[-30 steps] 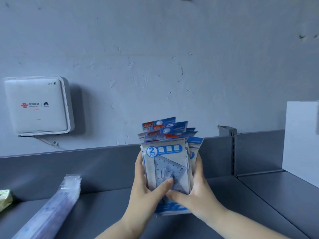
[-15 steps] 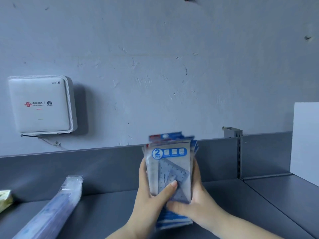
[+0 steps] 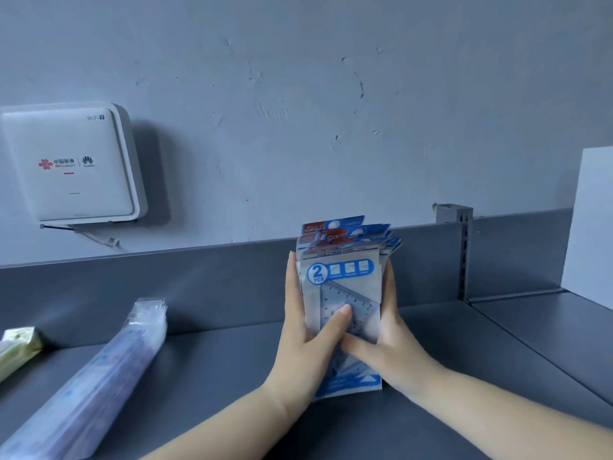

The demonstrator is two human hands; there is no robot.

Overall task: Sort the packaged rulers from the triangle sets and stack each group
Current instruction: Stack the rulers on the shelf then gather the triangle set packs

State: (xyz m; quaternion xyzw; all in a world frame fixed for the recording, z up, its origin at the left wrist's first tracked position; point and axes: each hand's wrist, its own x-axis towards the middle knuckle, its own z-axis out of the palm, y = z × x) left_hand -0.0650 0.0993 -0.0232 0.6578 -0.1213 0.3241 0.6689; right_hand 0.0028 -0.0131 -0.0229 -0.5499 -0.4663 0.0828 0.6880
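step: squaring triangle sets [image 3: 343, 293] upright on shelf [image 3: 232, 360] | grip: left hand [image 3: 306, 340] and right hand [image 3: 391, 336] clasp the bundle's sides | rulers [image 3: 96, 386] lie left | advice: tap bottom edges flush (tops fan unevenly), then lay flat.

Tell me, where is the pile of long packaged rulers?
The packaged rulers lie on the grey shelf, lower left in the head view, beside a yellowish packet.
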